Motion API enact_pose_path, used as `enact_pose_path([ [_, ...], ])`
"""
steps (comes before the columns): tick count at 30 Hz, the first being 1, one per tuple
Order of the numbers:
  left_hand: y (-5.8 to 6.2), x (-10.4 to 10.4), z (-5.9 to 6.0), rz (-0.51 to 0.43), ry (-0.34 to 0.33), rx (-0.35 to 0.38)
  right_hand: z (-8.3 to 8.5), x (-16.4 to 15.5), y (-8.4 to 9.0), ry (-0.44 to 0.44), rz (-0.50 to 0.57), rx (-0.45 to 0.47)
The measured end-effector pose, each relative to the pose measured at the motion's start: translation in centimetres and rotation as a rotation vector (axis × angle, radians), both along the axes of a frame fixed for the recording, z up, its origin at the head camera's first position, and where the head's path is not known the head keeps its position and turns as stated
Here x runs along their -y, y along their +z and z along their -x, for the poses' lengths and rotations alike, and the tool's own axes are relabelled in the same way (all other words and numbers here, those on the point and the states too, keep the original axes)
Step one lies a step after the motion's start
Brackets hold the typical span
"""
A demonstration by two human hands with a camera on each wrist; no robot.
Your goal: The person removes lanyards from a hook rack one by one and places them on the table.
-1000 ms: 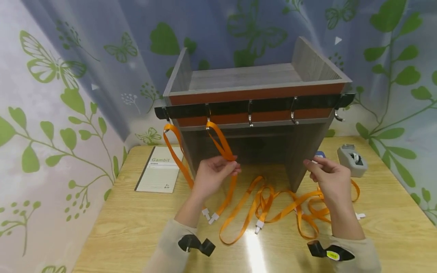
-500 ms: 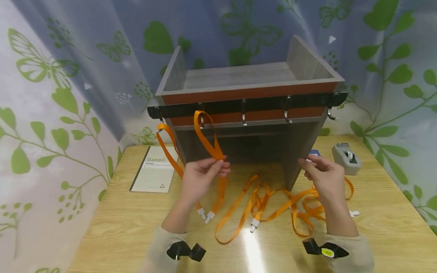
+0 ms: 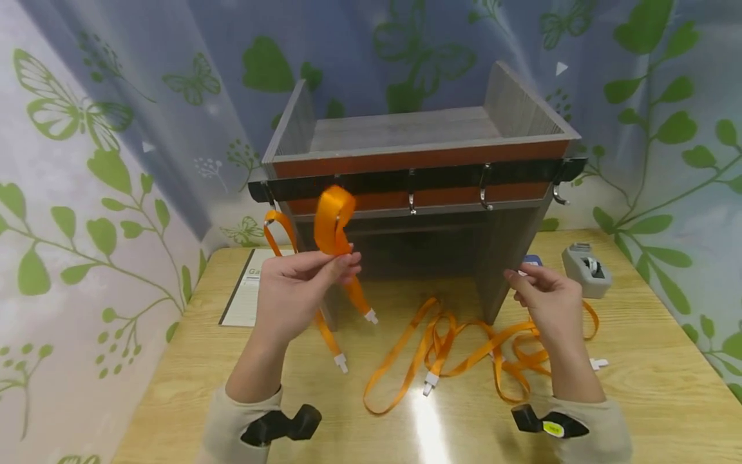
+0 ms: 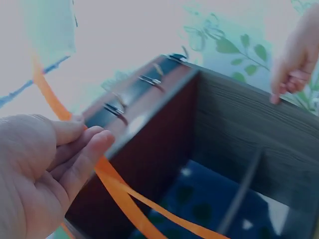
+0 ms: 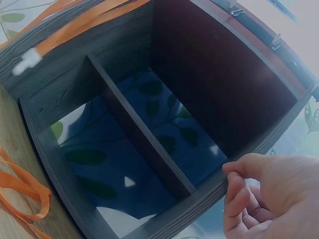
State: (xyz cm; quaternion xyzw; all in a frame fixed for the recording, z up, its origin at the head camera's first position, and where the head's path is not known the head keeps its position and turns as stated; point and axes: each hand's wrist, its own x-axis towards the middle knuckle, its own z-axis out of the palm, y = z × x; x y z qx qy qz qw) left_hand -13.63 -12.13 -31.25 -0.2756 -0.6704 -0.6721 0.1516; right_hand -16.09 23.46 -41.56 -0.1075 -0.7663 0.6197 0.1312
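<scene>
My left hand (image 3: 298, 290) pinches an orange lanyard (image 3: 334, 216) between thumb and fingers. Its loop stands up before the second hook, which it mostly hides, and its white clip (image 3: 371, 316) dangles below. Another orange lanyard (image 3: 327, 332) hangs from the leftmost hook, partly covered by the left hand. Both are in front of a grey wooden shelf (image 3: 485, 270) bearing a black hook rail (image 3: 446, 176). At the shelf's right side panel, my right hand (image 3: 547, 296) grips the front edge, the thumb tip lying across it and the other fingers curled outside, as the right wrist view shows.
Several more orange lanyards (image 3: 440, 351) lie tangled on the wooden table (image 3: 185, 399), reaching under the right forearm. A notebook (image 3: 237, 303) lies at the left, partly behind the left hand. A grey tape dispenser (image 3: 587, 270) stands at the right. Bare metal hooks (image 3: 485, 193) jut from the rail.
My left hand has lifted the lanyard's loop off the second hook and drawn it left and nearer, the clip swinging up with it. The right hand has stayed at the side panel.
</scene>
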Motion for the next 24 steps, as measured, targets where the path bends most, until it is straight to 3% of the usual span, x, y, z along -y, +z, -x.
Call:
enact_pose_path([
  [5, 1.4, 0.5, -1.2, 0.030, 0.040, 0.024, 0.0, 0.1, 0.0, -0.014, -0.024, -0.020],
  [9, 1.6, 0.5, -1.8, 0.063, 0.069, 0.093, -0.1, 0.2, 0.1, -0.031, -0.054, -0.040],
  [19, -0.7, 0.5, -2.3, 0.125, 0.040, 0.224, 0.0, 0.0, -0.2, -0.029, -0.109, -0.038],
  [24, -2.1, 0.6, -2.5, 0.159, 0.068, 0.292, 0.0, -0.1, -0.2, -0.024, -0.127, -0.032],
])
